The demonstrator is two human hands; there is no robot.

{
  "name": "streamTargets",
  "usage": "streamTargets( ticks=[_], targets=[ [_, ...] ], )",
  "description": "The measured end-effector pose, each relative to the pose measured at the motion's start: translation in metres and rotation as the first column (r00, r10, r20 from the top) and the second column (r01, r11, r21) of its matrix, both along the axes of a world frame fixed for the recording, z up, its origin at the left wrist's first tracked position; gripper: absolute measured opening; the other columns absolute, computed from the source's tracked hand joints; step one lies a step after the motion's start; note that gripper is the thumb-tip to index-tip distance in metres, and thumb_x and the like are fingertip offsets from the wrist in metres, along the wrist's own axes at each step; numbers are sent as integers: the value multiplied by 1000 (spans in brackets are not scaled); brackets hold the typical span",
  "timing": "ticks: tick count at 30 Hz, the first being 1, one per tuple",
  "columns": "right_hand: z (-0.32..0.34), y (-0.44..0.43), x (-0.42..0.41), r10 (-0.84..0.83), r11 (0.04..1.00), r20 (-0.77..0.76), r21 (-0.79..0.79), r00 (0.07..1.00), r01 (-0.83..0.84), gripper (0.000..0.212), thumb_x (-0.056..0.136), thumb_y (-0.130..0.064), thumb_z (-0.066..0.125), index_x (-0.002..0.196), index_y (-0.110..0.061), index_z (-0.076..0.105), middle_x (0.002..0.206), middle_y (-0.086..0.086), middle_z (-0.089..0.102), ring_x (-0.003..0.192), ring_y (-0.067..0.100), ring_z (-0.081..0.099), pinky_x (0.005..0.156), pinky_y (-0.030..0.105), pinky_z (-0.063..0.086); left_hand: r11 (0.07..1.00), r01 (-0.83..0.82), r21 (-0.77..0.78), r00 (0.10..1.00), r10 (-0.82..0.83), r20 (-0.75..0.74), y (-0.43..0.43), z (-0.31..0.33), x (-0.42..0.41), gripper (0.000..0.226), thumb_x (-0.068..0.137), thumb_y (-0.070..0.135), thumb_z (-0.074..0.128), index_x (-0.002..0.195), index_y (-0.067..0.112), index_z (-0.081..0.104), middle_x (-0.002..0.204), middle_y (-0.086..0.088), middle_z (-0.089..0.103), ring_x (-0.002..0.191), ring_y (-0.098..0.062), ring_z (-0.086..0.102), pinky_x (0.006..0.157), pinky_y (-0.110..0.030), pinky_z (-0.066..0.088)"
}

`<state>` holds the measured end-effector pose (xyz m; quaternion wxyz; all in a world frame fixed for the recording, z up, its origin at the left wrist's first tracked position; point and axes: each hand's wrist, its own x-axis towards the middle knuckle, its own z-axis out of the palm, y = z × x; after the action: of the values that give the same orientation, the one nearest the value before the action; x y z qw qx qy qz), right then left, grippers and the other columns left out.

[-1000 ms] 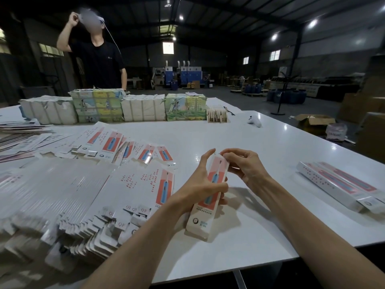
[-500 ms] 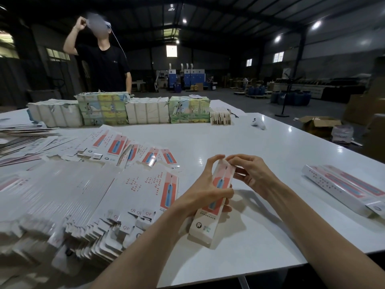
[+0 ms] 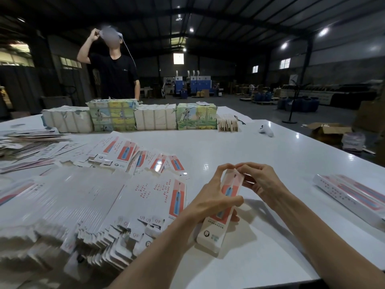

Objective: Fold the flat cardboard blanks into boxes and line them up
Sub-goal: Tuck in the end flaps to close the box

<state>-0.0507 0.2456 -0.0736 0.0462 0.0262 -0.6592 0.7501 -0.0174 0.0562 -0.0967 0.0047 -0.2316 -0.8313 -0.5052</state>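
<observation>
**A:** Where do we have the long narrow white-and-red cardboard box?

**B:** Tilted between our hands, its near end low over the glossy white tabletop; we cannot tell whether it touches. Our left hand grips the middle, thumb across the printed face and index finger stretched to the far end. Our right hand has its fingers curled, pinching that far end right beside the left fingertip.

**A:** So we are closing the end flap?

**B:** That is our reading. The flap itself is hidden behind the fingertips, so we cannot say how far in it sits.

**A:** How do we do it well?

**B:** We hold the body square with the left grip but do not squeeze, so the walls do not bow and the opening is a true rectangle. Then we bend the flap along its own crease and guide the tongue inside the wall instead of forcing it. Thin card probably buckles if pushed askew.

**A:** And afterwards?

**B:** The finished white-and-red boxes lie side by side well to the right of our right fingers, so this one likely goes alongside them, ends flush. The heap of flat printed cardboard blanks spreads just left of our left fingers.
</observation>
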Motion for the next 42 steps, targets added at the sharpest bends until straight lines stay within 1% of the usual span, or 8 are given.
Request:
streamTargets(
  ticks=[8, 12, 18, 23, 28, 33, 39, 42],
  targets=[
    [-1, 1, -2, 16, 1000, 7, -8, 1000, -16, 24, 100, -5, 65, 86, -7, 84, 95, 16, 79, 90, 33, 79, 69, 37, 65, 1000, 9, -2, 1000, -8, 18, 0, 2, 3, 82, 86, 39, 77, 142, 64, 22, 113, 6, 59, 79, -15, 79, 71, -26, 65],
    [1, 4, -1, 96, 995, -16, -21, 995, -96, 22, 98, 0, 63, 89, -3, 83, 99, 18, 78, 95, 32, 78, 76, 37, 64, 999, -1, 45, 997, -3, 75, 1, 2, 3, 83, 84, 34, 80, 132, 71, 23, 119, -2, 59, 81, -23, 79, 73, -33, 67],
    [4, 3, 2, 130, 991, -19, 7, 991, -130, 28, 97, 3, 56, 92, -1, 83, 104, 20, 78, 101, 31, 75, 80, 35, 64, 993, 15, 114, 986, -34, 164, 1, 0, 0, 94, 83, 32, 82, 140, 75, 20, 126, 1, 56, 89, -25, 80, 74, -36, 67],
    [0, -7, 5, 142, 989, -71, -23, 987, -143, 19, 100, -9, 66, 115, -4, 77, 111, 17, 77, 106, 30, 77, 87, 37, 63, 959, -36, 280, 980, -21, 198, 7, 1, -4, 84, 83, 27, 83, 130, 71, 28, 120, -1, 56, 82, -20, 80, 65, -27, 63],
    [-1, -12, 10, 196, 981, -162, 44, 967, -191, 32, 97, -21, 76, 126, -9, 71, 117, 10, 78, 109, 27, 76, 91, 34, 63, 920, -118, 373, 964, 16, 265, 5, 2, -8, 88, 78, 22, 84, 122, 76, 31, 120, -9, 57, 80, -25, 80, 63, -32, 64],
    [-3, -16, 11, 141, 978, -255, 186, 957, -94, 20, 98, -25, 74, 116, -16, 75, 112, 2, 79, 106, 25, 77, 88, 34, 64, 913, -119, 390, 966, 16, 257, 3, 2, -8, 85, 78, 22, 84, 120, 76, 33, 119, -11, 58, 82, -23, 80, 66, -36, 65],
    [-5, -13, 11, 200, 974, -273, 163, 941, -160, 19, 98, -28, 76, 112, -16, 79, 114, 10, 78, 107, 29, 77, 91, 35, 63, 916, -109, 386, 964, 2, 266, 1, 1, -5, 84, 81, 18, 83, 121, 73, 33, 117, -14, 60, 80, -27, 80, 65, -35, 65],
    [-9, -19, 9, 195, 979, -245, 111, 950, -173, 21, 101, -24, 72, 120, -16, 76, 118, 7, 78, 110, 28, 76, 93, 37, 62, 888, -167, 429, 953, 34, 301, 3, 0, -8, 89, 80, 18, 84, 134, 64, 30, 119, -12, 62, 81, -28, 80, 67, -37, 65]
  ],
)
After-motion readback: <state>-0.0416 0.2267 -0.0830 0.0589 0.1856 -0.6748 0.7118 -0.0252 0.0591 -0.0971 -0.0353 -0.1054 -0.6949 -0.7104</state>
